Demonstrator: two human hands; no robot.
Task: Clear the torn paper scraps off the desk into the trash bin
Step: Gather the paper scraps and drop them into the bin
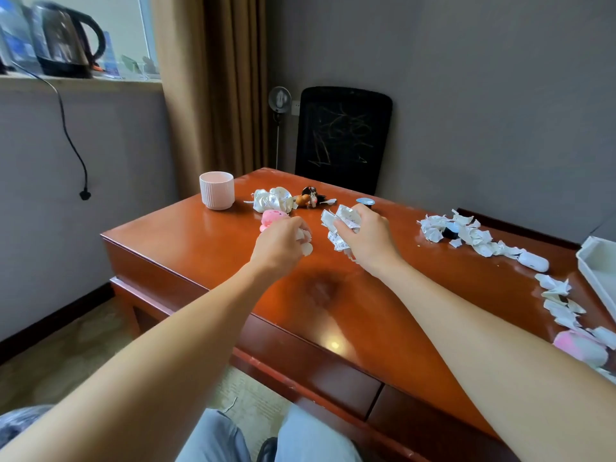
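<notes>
Over the middle of the reddish wooden desk (206, 241), my left hand (283, 243) grips a small bunch of white paper scraps (305, 240). Just to its right, my right hand (366, 235) holds a larger handful of printed torn scraps (341, 221). More torn scraps lie in a heap (466, 233) at the desk's right side. Another trail of scraps (560, 301) runs toward the right edge. No trash bin is in view.
A ribbed pink cup (217, 190), a white scrunchie (273, 199), a small figurine (310, 196) and a pink toy (271, 218) stand at the back. A white case (533, 261), a white tray (600, 271) and a pink fluffy thing (581, 348) sit right. A black chair (343, 138) stands behind.
</notes>
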